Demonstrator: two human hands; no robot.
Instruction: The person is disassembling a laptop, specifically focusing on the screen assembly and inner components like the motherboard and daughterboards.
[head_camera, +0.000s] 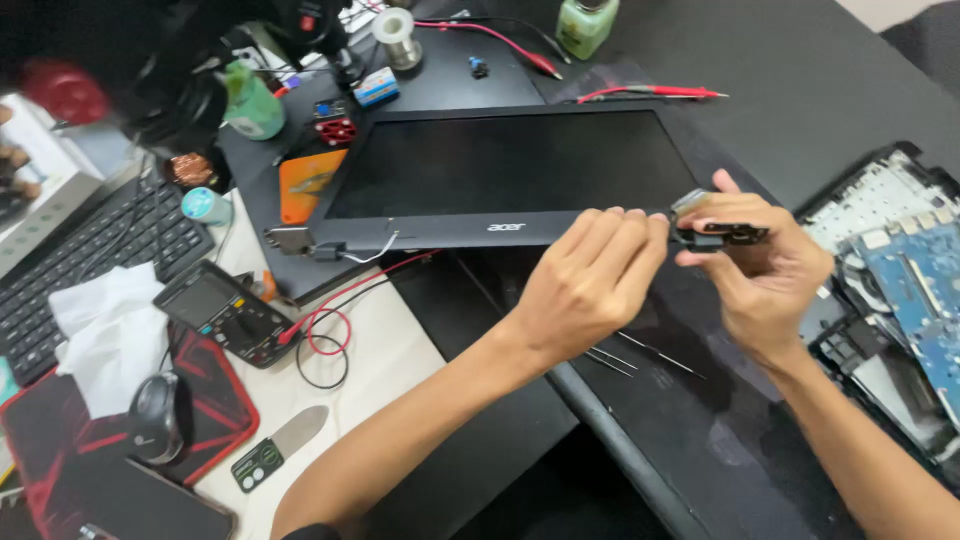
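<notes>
The person holds a small dark part with a metal end, apparently a laptop hinge bracket (718, 232), up in the air just in front of the right corner of the detached laptop screen panel (500, 175). The right hand (765, 270) is curled around the part, thumb on top and fingers folded beneath it, so it is closed on the bracket. The left hand (590, 280) comes in from the other side, its fingertips drawn together and pinching the part's near end; exactly what they grip is too small to tell.

The bracket looks light and rigid, with thin metal that may have sharp edges and a hinge barrel likely to turn stiffly. It is best taken by its flat sides, as both hands do now, rather than by the thin end. The screen panel beside it is probably fragile and should be taken by its frame.

Two thin metal tools (640, 355) lie on the dark table (800, 80) below the hands, and an opened laptop base (900, 270) sits to the right
</notes>
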